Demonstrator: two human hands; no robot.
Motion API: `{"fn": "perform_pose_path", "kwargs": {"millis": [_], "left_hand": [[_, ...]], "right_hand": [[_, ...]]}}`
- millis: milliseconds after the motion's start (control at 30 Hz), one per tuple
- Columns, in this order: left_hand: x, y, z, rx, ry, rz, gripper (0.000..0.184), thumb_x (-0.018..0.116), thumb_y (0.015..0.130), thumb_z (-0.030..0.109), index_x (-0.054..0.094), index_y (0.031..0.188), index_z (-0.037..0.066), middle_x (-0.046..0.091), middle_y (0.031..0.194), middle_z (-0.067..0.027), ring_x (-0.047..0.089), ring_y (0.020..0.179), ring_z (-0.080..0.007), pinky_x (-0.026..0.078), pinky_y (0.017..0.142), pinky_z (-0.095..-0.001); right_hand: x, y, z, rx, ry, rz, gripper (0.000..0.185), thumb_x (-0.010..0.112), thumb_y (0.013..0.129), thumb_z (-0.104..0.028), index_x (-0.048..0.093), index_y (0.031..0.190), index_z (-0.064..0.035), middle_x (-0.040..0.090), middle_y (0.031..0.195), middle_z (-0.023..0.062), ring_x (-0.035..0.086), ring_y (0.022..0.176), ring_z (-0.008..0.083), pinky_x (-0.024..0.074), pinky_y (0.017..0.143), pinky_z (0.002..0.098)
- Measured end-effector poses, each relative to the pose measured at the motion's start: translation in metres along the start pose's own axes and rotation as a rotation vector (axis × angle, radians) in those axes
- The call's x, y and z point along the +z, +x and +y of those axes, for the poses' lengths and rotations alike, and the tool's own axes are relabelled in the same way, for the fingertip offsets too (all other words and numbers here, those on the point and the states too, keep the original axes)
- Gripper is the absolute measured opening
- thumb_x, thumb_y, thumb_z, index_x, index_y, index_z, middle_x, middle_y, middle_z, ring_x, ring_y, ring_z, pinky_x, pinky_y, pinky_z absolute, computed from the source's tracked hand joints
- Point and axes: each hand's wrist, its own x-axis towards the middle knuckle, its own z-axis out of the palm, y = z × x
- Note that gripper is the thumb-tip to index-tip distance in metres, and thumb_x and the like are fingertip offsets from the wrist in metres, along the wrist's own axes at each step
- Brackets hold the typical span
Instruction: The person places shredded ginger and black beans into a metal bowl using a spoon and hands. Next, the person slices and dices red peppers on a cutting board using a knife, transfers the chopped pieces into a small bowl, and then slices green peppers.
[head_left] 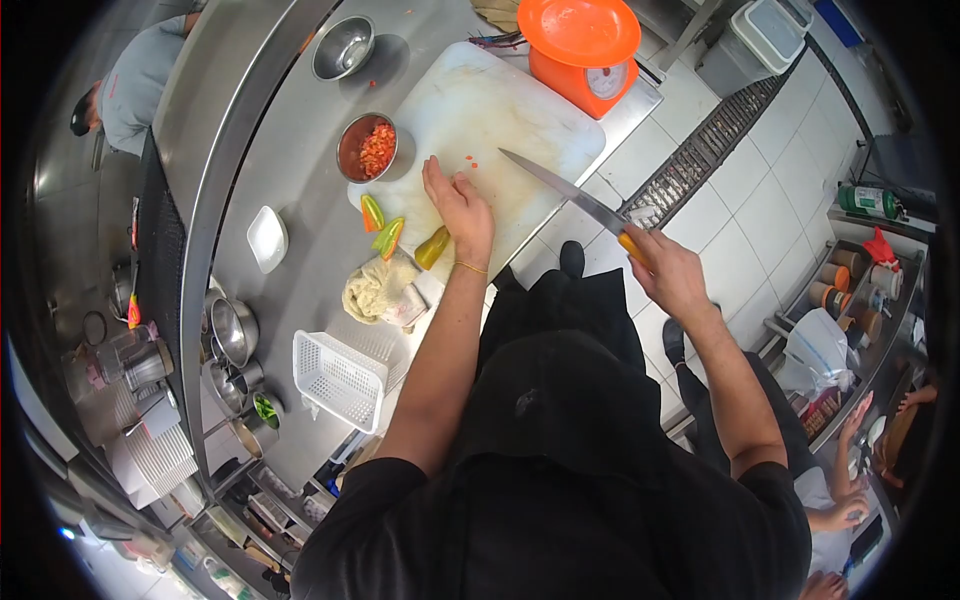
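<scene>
While right hand (668,268) grips knife (570,187) — left hand (464,212) free — bowl (349,152) holds apparently diced pepper (378,150).

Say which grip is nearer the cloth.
Left. The left grip is over the board, beyond and right of the cloth; the right grip, holding the knife, is farther right.
</scene>
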Motion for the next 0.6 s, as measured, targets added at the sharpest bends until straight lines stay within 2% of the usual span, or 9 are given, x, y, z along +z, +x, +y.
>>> {"fn": "perform_pose_path", "kwargs": {"millis": [100,200,367,467,600], "left_hand": [[-0.002,-0.009,0.0,0.017,-0.16,0.007,0.058,0.043,0.112,0.016,0.028,0.163,-0.005,0.03,0.169,-0.028,0.029,0.157,-0.0415,0.025,0.129,-0.0468],[-0.003,-0.011,0.006,-0.148,-0.452,0.051,0.057,0.039,0.114,0.021,0.028,0.164,-0.002,0.031,0.171,-0.0218,0.028,0.16,-0.0324,0.023,0.129,-0.0418],[-0.004,-0.01,-0.002,-0.149,-0.637,0.063,0.061,0.036,0.113,0.022,0.02,0.167,-0.002,0.025,0.173,-0.0206,0.021,0.163,-0.0321,0.019,0.132,-0.0437],[-0.004,-0.006,-0.004,-0.133,-0.711,0.088,0.061,0.035,0.112,0.023,0.022,0.166,-0.002,0.027,0.172,-0.0214,0.023,0.162,-0.0332,0.02,0.132,-0.0452],[-0.003,0.012,-0.013,-0.112,-0.838,-0.007,0.059,0.035,0.107,0.019,0.031,0.161,-0.004,0.038,0.165,-0.0238,0.032,0.158,-0.0329,0.021,0.133,-0.0441]], "right_hand": [[0.02,0.026,-0.014,-0.05,0.044,0.034,0.046,0.07,0.096,-0.023,0.06,0.14,-0.0147,0.068,0.102,0.01,0.071,0.088,0.034,0.0583,0.076,0.0468],[0.032,0.042,-0.04,-0.099,0.078,-0.038,0.042,0.068,0.098,-0.024,0.061,0.139,-0.0128,0.068,0.102,0.0115,0.071,0.088,0.0351,0.0578,0.075,0.0479],[0.044,0.025,-0.049,-0.107,0.219,-0.067,0.037,0.064,0.102,-0.025,0.061,0.136,-0.0104,0.07,0.104,0.014,0.071,0.091,0.0373,0.0574,0.076,0.0483],[0.047,0.011,-0.042,-0.037,0.372,-0.009,0.035,0.063,0.104,-0.029,0.061,0.132,-0.0072,0.072,0.102,0.0185,0.071,0.093,0.0409,0.056,0.076,0.05],[0.065,-0.007,-0.044,0.225,0.625,-0.102,0.033,0.062,0.107,-0.031,0.061,0.125,-0.003,0.072,0.094,0.0245,0.07,0.09,0.0465,0.0534,0.076,0.053]]}}
